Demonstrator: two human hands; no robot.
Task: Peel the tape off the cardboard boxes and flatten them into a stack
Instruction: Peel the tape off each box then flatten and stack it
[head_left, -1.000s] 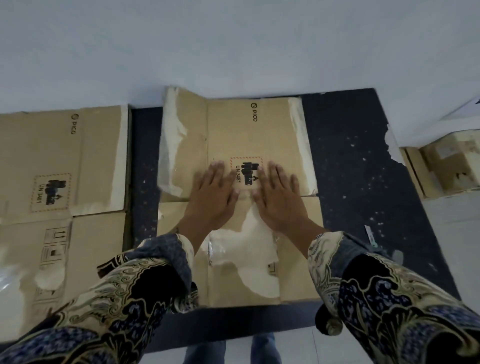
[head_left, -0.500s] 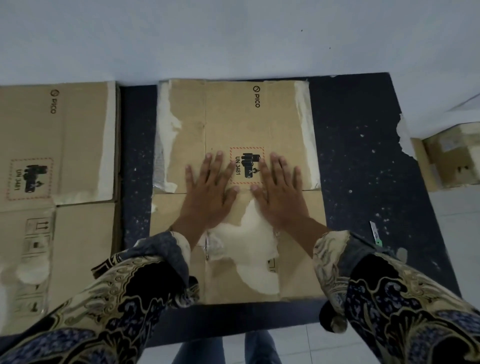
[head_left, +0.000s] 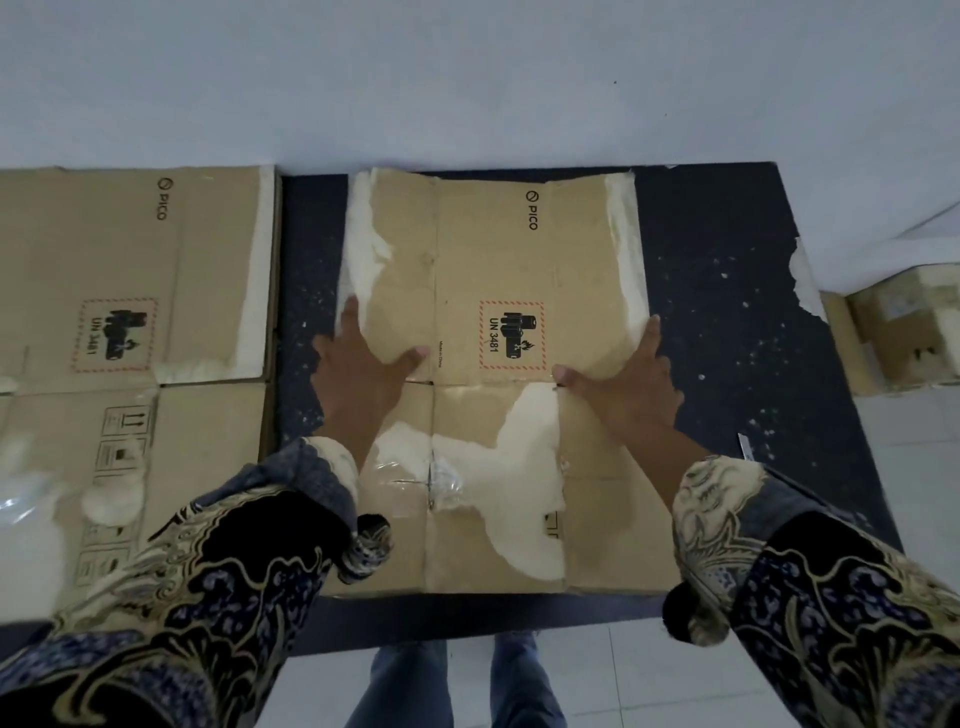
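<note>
We press a flattened cardboard box (head_left: 493, 374) against the dark mat (head_left: 727, 312) on the floor, our hands now spread wide where half a second ago they lay side by side at the centre label. The left hand (head_left: 358, 369) rests at the box's left edge, its fingers straight and reaching over the torn white strip there, thumb pointing inward; the right hand (head_left: 628, 384) mirrors it at the right edge, fingers laid along the pale strip. Neither grip is clamped on anything: both hands are flat and apart, pressing rather than holding. The outward sweep suggests the panel has been smoothed down and the edges are next, either to crease them or to lift the sheet. A wrinkled patch of clear tape (head_left: 441, 478) appears to remain near the middle seam, so peeling may not be finished. A second flattened box (head_left: 130, 312) lies just beside the mat to the left, likely the stack to join. Another box (head_left: 904, 332) waits well apart at the right.
</note>
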